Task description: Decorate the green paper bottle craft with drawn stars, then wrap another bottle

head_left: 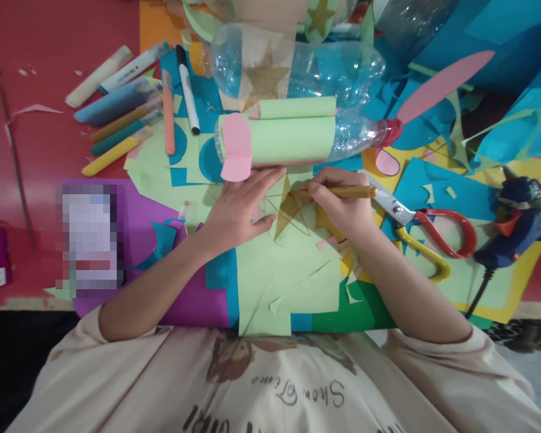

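Pale green paper (288,279) lies in the middle of the frame, overlapping coloured sheets, and the outlined star (288,207), partly filled in gold, sits near its upper part. The right hand (342,207) grasps a gold-brown pen (354,192), its grip pinched close to the tip, probably for finer control; the tip meets the star. The left hand (241,210) has nothing in its grip: it rests spread with the palm down left of the star, seemingly to steady the paper, thumb pointing toward the drawing.

Just above the fingers, the wrapped bottle (293,138) lies on its side, forming an upper border to the working area; a clear bottle (329,69) lies behind it. At right, the scissors (399,210) lie spread, blades toward the right hand and very near the pen's back end, so a swing that way looks tight. Farther right is the glue gun (516,225).

Downward, the paper offers more room, with one small scrap (276,305) near the frame's lower centre. Markers (121,102) are gathered at upper left, beyond the left hand, and red worktop (40,144) shows along the left edge.
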The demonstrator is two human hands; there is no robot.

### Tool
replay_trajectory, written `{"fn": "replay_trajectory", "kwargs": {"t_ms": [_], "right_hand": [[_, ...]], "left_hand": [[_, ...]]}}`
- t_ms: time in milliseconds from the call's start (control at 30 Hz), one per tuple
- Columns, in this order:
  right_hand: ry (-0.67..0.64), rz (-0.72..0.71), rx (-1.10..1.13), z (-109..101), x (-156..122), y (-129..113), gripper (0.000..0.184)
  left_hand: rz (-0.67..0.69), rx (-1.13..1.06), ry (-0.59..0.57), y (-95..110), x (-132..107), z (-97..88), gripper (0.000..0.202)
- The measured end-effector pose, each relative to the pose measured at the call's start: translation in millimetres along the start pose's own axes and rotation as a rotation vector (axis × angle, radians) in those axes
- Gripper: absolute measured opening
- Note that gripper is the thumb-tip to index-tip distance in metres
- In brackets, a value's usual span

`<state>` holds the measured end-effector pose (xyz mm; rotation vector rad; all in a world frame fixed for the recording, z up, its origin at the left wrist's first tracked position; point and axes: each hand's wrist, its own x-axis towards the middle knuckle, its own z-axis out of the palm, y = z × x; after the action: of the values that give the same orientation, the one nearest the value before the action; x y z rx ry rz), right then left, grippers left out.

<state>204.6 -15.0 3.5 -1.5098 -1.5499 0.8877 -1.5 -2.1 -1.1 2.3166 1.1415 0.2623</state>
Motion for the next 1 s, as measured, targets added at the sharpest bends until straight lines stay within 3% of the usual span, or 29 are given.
{"fn": "replay_trajectory", "kwargs": {"t_ms": [1000], "right_hand": [[0.008, 0.022, 0.053, 0.0, 1.3, 1.9, 0.016]], "left_hand": [[0.011, 0.005, -0.019, -0.1, 1.4, 0.0, 0.064]]}}
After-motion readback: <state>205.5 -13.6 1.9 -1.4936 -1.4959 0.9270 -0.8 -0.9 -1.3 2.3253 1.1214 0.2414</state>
